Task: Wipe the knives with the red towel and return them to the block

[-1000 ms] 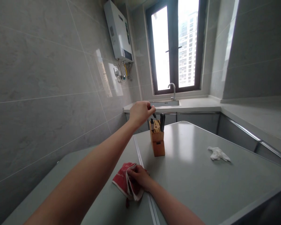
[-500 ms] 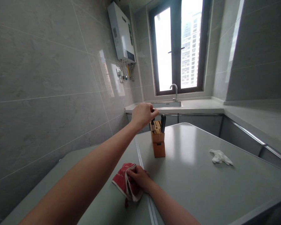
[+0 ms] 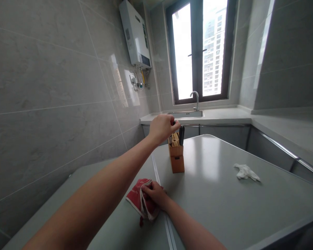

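Note:
A wooden knife block (image 3: 176, 151) stands upright on the table, its slots facing up. My left hand (image 3: 163, 129) is closed over the block's top left, gripping a black-handled knife. Only a silver bit of that knife (image 3: 170, 140) shows below my fingers; its blade is hidden. Another black knife handle (image 3: 182, 134) sticks up from the block's right side, apart from my grip. Nearer to me, my right hand (image 3: 156, 195) pinches a folded red cloth (image 3: 138, 196) with white edges, just above or on the table; I cannot tell which.
A crumpled white tissue or cloth (image 3: 246, 172) lies on the table's right side. A seam (image 3: 156, 171) runs along the pale table (image 3: 211, 208). Behind are a counter (image 3: 224, 114), a sink with a faucet (image 3: 196, 99) and a window. A water heater (image 3: 135, 34) hangs on the left wall.
My left hand has shifted slightly right over the block, covering more of the knife's handle. My right hand keeps its hold on the red cloth. The view has tilted a little.

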The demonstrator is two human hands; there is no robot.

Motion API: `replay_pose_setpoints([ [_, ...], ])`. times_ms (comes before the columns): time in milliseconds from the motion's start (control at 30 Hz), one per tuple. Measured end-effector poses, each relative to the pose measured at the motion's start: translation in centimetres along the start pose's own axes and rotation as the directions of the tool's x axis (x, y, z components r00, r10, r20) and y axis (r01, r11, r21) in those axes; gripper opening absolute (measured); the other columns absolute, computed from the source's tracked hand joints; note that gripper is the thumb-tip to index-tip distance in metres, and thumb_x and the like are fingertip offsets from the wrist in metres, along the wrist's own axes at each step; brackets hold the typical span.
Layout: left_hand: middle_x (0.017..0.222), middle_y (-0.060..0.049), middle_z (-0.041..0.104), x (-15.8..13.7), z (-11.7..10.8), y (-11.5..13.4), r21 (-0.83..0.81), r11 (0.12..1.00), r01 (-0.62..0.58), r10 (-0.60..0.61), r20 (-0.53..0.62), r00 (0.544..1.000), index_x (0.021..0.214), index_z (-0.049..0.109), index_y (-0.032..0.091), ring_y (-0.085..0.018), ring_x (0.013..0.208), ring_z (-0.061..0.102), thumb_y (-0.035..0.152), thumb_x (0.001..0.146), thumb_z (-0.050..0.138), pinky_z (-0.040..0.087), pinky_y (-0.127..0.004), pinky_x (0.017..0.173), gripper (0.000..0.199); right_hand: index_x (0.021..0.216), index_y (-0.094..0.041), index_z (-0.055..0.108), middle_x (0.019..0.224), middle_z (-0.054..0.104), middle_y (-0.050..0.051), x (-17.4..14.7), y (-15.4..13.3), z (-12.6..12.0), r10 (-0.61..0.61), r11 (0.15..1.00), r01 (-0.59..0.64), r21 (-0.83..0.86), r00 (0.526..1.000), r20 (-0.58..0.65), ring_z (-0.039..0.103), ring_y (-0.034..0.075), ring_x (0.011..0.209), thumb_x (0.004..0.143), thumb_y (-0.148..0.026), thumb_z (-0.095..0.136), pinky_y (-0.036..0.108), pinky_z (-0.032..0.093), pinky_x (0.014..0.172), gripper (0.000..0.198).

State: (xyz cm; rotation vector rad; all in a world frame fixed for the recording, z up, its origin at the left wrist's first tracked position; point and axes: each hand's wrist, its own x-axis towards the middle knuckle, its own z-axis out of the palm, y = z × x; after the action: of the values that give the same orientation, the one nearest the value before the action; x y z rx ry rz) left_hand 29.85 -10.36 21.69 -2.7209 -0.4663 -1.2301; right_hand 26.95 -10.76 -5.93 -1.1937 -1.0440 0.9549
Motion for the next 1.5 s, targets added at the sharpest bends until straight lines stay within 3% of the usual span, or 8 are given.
replay_pose_setpoints([
  [200,0.053,0.0,0.052,-0.3,0.1,0.6,-0.034,0.999,-0.01,0.011,0.025,1.0,0.054,0.055,0.018,-0.012,0.049,0.042,0.037,0.078,0.05,0.024,-0.024,0.046,0.032,0.075,-0.017,0.063,0.064,0.063,-0.001,0.0,-0.1,-0.1,0.002,1.0,-0.002,0.017,1.0,-0.005,0.059,0.018,0.065,0.067,-0.055,0.064,0.028,0.046,0.062,0.038],
  [433,0.051,0.002,0.048,-0.9,0.5,1.2,-0.145,0.987,-0.073,0.088,0.096,0.992,0.052,0.049,0.018,-0.01,0.048,0.04,0.035,0.081,0.048,0.025,-0.023,0.045,0.034,0.086,-0.014,0.066,0.078,0.068,0.003,-0.2,-0.2,-0.1,-0.028,0.998,0.028,0.065,1.0,-0.001,0.061,0.018,0.073,0.067,-0.053,0.066,0.03,0.048,0.07,0.043],
  [667,0.053,0.003,0.046,-1.0,0.9,1.1,-0.215,0.971,-0.109,0.124,0.056,0.991,0.053,0.042,0.018,-0.009,0.049,0.038,0.036,0.083,0.047,0.025,-0.022,0.046,0.035,0.087,-0.015,0.064,0.081,0.068,0.003,-0.2,-0.3,-0.1,0.037,0.998,-0.035,0.054,0.999,-0.032,0.061,0.019,0.074,0.066,-0.052,0.067,0.029,0.048,0.069,0.043],
  [1200,0.058,0.001,0.05,-1.0,1.2,0.4,-0.034,0.995,-0.097,0.093,-0.111,0.99,0.054,0.046,0.018,-0.011,0.051,0.039,0.032,0.081,0.048,0.024,-0.023,0.049,0.03,0.085,-0.015,0.064,0.072,0.066,0.001,0.0,0.0,-0.2,0.02,0.999,-0.02,0.039,1.0,0.001,0.06,0.016,0.065,0.069,-0.051,0.064,0.027,0.046,0.063,0.04],
  [1500,0.056,0.001,0.051,-1.3,1.3,0.3,-0.029,0.998,-0.057,0.054,-0.091,0.994,0.053,0.046,0.018,-0.011,0.051,0.039,0.032,0.08,0.049,0.025,-0.024,0.05,0.031,0.08,-0.015,0.064,0.068,0.065,0.0,0.4,1.1,-0.2,-0.015,1.0,0.015,0.015,1.0,0.022,0.058,0.015,0.063,0.07,-0.052,0.062,0.026,0.045,0.062,0.038],
])
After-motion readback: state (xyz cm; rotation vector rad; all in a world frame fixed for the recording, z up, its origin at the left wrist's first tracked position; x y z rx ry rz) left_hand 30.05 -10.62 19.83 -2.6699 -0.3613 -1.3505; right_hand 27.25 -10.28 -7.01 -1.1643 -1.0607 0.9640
